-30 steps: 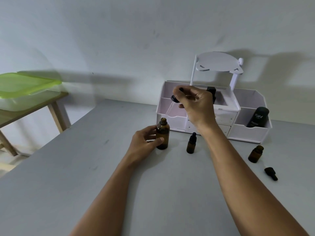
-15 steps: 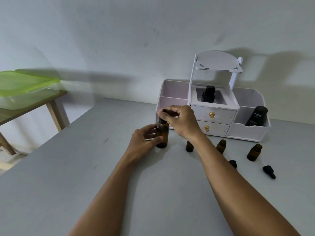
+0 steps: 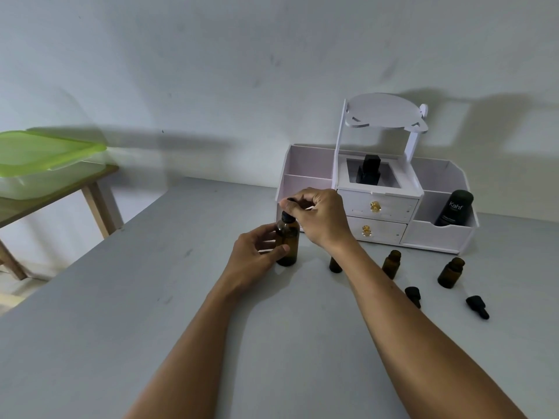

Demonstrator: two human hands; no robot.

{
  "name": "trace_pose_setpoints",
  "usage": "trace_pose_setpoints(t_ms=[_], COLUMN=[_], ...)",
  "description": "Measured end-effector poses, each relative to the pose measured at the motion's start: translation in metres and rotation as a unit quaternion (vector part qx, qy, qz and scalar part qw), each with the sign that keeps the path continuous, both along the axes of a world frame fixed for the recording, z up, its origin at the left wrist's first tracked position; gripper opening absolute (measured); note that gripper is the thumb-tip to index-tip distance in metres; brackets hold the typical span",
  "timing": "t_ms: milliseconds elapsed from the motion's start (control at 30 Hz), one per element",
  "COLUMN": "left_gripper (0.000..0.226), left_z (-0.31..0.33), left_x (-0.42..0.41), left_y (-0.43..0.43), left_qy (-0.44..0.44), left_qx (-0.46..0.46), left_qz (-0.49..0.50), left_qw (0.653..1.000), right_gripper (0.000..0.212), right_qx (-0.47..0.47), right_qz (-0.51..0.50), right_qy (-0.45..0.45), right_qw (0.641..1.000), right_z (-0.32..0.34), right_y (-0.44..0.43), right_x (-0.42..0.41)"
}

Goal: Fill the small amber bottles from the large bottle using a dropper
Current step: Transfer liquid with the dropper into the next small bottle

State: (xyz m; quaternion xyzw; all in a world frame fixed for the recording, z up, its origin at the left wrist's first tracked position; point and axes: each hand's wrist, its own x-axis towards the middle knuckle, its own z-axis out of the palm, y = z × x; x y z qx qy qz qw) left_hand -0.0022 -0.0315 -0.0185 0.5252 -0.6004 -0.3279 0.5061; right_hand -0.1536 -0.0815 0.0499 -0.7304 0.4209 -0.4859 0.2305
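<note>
The large amber bottle point(image 3: 287, 244) stands upright on the grey desk point(image 3: 151, 313), just in front of the left end of the white organizer point(image 3: 438, 237). The left hand point(image 3: 257, 255) wraps its body, thumb and fingers touching the glass. The right hand point(image 3: 320, 217) pinches the black dropper point(image 3: 289, 214) seated in the bottle's neck; its bulb is mostly hidden under the fingers.

In front of the organizer's drawers stand three small amber bottles: one point(image 3: 335, 265) largely covered by the right forearm, a second point(image 3: 392, 264) open, a third point(image 3: 451, 272) open. Two black dropper caps point(image 3: 413, 295) point(image 3: 478, 306) lie nearer than those bottles. Any liquid level is too dark to judge.

The organizer's right compartment holds a dark "Kahf" bottle point(image 3: 453, 208); its centre well holds a black item point(image 3: 369, 173).
</note>
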Motion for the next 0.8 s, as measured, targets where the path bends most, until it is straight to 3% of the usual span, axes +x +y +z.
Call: trace_pose_setpoints(t_ms=[367, 467, 567, 800], left_gripper=[0.047, 0.068, 0.083, 0.053], left_z=[0.001, 0.001, 0.002, 0.022], left_x=[-0.001, -0.001, -0.005, -0.025], left_y=[0.003, 0.004, 0.007, 0.026], left_qy=[-0.001, 0.000, 0.024, 0.026], left_qx=[0.005, 0.005, -0.054, -0.236], left_qz=[0.000, 0.000, 0.057, 0.202], left_qw=[1.000, 1.000, 0.997, 0.950], right_gripper=[0.016, 0.016, 0.017, 0.012], right_qx=[0.020, 0.008, -0.017, -0.068], right_qz=[0.015, 0.021, 0.020, 0.029], right_qy=[-0.006, -0.027, -0.045, -0.125], right_qw=[1.000, 0.999, 0.999, 0.989], right_z=[0.011, 0.023, 0.040, 0.091], right_y=[0.004, 0.005, 0.006, 0.017], right_x=[-0.005, -0.008, -0.011, -0.025])
